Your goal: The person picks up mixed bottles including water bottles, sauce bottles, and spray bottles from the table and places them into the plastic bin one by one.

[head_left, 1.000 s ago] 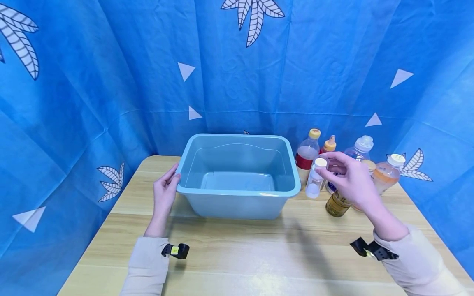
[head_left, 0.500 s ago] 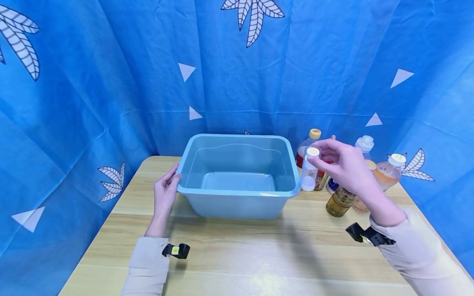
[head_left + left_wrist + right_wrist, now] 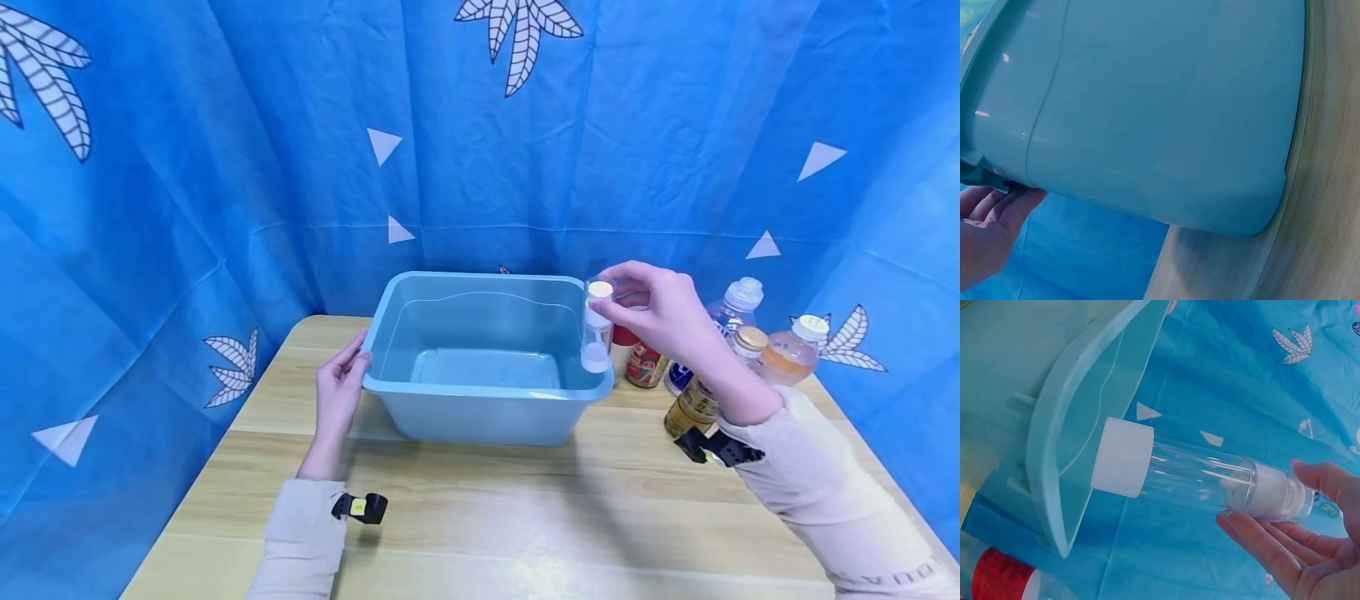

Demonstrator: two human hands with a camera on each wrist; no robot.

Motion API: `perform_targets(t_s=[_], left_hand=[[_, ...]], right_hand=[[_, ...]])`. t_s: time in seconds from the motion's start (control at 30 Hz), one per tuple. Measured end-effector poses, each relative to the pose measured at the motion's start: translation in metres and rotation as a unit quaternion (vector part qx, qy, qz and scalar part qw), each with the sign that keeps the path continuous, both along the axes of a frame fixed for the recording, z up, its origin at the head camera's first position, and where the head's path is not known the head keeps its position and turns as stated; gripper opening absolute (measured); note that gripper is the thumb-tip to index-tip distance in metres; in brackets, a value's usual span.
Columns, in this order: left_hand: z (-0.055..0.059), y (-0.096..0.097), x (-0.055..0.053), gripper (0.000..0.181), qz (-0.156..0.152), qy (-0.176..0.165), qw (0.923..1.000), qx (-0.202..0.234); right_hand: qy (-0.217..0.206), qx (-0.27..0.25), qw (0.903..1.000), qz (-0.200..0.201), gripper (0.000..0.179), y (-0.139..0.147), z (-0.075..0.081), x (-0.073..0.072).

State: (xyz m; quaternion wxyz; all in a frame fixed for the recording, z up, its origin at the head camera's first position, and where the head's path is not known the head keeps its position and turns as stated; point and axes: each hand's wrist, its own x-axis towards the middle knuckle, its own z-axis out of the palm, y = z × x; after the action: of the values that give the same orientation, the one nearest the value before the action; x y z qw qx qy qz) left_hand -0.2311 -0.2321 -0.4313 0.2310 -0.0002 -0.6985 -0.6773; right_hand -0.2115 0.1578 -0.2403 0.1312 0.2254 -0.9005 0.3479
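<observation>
A light blue plastic basin [image 3: 480,415] stands on the wooden table. My left hand [image 3: 341,392] grips its left rim, thumb above and fingers tucked below, as the left wrist view also shows on the basin wall [image 3: 1160,112]. My right hand [image 3: 667,317] pinches a clear cylindrical bottle [image 3: 597,335] by its upper end, thumb against fingers. The bottle is upright and raised, overlapping the basin's right rim in the head view. White parts sit at both of its ends, and the right wrist view shows the clear bottle body [image 3: 1194,472] between them.
Right of the basin stand several bottles: a brown one [image 3: 686,412], an orange drink bottle [image 3: 789,354], a clear-capped bottle [image 3: 742,300] and a red-labelled one [image 3: 645,365]. My right arm partly hides them. A blue patterned curtain [image 3: 495,167] hangs behind the table [image 3: 480,517].
My right hand has lifted the clear bottle and carried it left, from beside the other bottles to the basin's right rim. My left hand keeps its grip on the rim.
</observation>
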Motion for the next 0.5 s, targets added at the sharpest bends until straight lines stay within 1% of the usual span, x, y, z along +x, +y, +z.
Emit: perform_targets(t_s=[0.03,0.1,0.17,0.2,0.23,0.27,0.33,0.4,0.43,0.47,0.5], left_hand=[[-0.003,-0.001,-0.002,0.040,0.002,-0.002,1.0000,-0.007],[-0.004,-0.001,-0.003,0.039,0.008,-0.007,0.9999,-0.013],[-0.008,-0.003,-0.005,0.038,0.002,-0.004,1.0000,0.001],[-0.007,-0.003,-0.004,0.038,-0.002,-0.002,1.0000,0.006],[-0.009,-0.005,-0.005,0.038,-0.010,0.008,0.9997,0.019],[-0.005,-0.003,-0.002,0.038,-0.010,0.008,0.9997,0.020],[0.010,0.006,0.008,0.039,0.003,-0.005,1.0000,-0.003],[0.023,0.012,0.016,0.039,0.012,-0.014,0.9997,-0.015],[0.028,0.014,0.018,0.038,0.016,-0.021,0.9995,-0.019],[0.035,0.019,0.023,0.038,0.027,-0.038,0.9985,-0.030],[0.037,0.020,0.024,0.037,0.027,-0.043,0.9983,-0.029]], right_hand=[[-0.006,-0.001,1.0000,0.001,0.036,-0.002,0.000,-0.002],[-0.015,-0.005,0.9998,0.006,0.037,-0.007,0.001,-0.005],[-0.020,-0.007,0.9997,0.013,0.037,-0.011,0.001,-0.008],[-0.022,-0.008,0.9996,0.018,0.037,-0.013,0.001,-0.009],[-0.022,-0.008,0.9995,0.020,0.037,-0.015,0.001,-0.011],[-0.021,-0.008,0.9995,0.023,0.036,-0.017,0.001,-0.013],[-0.017,-0.007,0.9995,0.025,0.035,-0.021,0.000,-0.018],[-0.015,-0.004,0.9995,0.026,0.035,-0.024,-0.001,-0.022],[-0.014,-0.003,0.9995,0.027,0.035,-0.026,-0.001,-0.024],[-0.017,-0.004,0.9995,0.025,0.035,-0.028,-0.001,-0.026],[-0.021,-0.006,0.9995,0.024,0.035,-0.029,-0.002,-0.028]])
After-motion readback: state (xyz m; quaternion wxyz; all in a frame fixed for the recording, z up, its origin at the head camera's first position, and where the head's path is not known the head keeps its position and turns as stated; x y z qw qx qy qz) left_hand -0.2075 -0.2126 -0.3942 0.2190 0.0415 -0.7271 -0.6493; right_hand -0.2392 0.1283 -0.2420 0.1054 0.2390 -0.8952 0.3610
